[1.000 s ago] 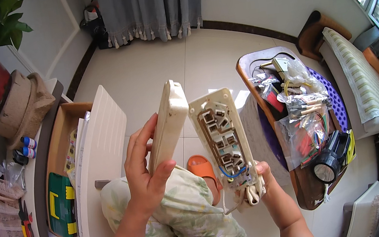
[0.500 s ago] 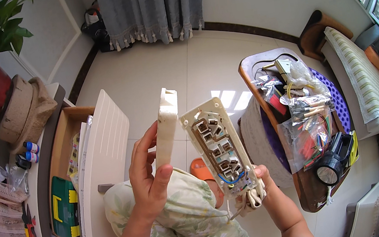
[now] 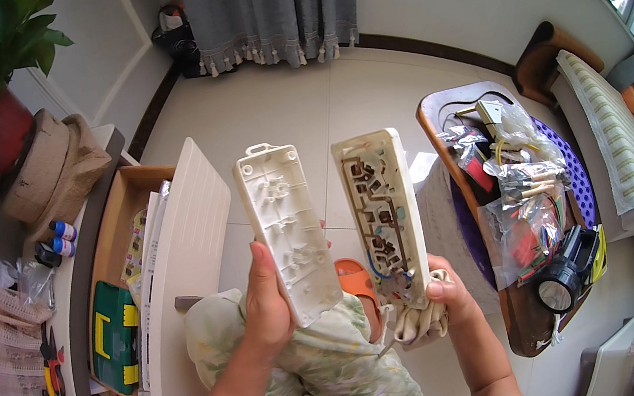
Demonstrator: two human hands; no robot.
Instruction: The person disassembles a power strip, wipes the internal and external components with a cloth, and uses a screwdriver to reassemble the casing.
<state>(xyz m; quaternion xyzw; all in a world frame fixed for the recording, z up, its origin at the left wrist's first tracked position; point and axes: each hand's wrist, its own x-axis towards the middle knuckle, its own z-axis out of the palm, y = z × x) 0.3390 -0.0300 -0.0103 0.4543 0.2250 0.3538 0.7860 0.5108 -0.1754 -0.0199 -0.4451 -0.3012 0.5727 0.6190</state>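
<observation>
Over my lap, my left hand (image 3: 269, 299) is closed round the long edge of a cream plastic power strip cover (image 3: 290, 239), whose hollow inside with moulded posts faces me. To its right, my right hand (image 3: 455, 296) grips the lower end of the power strip's other half (image 3: 379, 221). That half is opened up, showing brown metal contact strips and a blue wire near the bottom. Its bundled whitish cord (image 3: 422, 322) is gathered in the same hand. The two halves are held apart, side by side and roughly upright.
On the right, a wooden stand (image 3: 517, 332) carries bagged wires (image 3: 530, 223) and a black flashlight (image 3: 563, 284). At left, a pulled-out drawer (image 3: 107, 250) holds a green toolbox (image 3: 114, 335). Pliers (image 3: 52, 364) lie on the ledge beside it. An orange slipper (image 3: 355, 277) shows below.
My left hand has turned the cover from edge-on to its inside facing me. The right-hand half has tilted, now showing its side wall. The whole view has shifted slightly.
</observation>
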